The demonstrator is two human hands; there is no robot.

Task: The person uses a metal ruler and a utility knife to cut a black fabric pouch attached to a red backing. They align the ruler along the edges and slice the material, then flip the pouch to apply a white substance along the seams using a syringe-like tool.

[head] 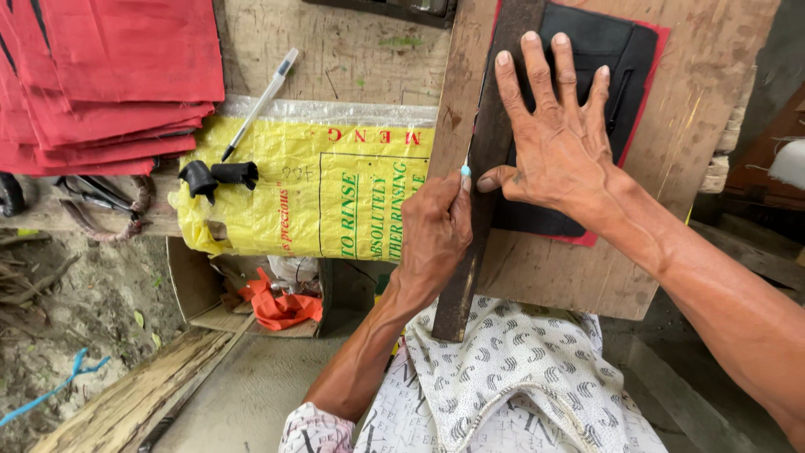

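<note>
My right hand lies flat with fingers spread, pressing a long dark straightedge and a black sheet piece down. The black piece rests on a red piece, both on a wooden board across my lap. My left hand is closed around a thin pen with a light blue end, held at the straightedge's left edge, close to my right thumb.
A yellow printed sack lies left of the board with two small black parts and a clear pen on it. Red fabric pieces are stacked at top left, scissors below them. An orange scrap lies underneath.
</note>
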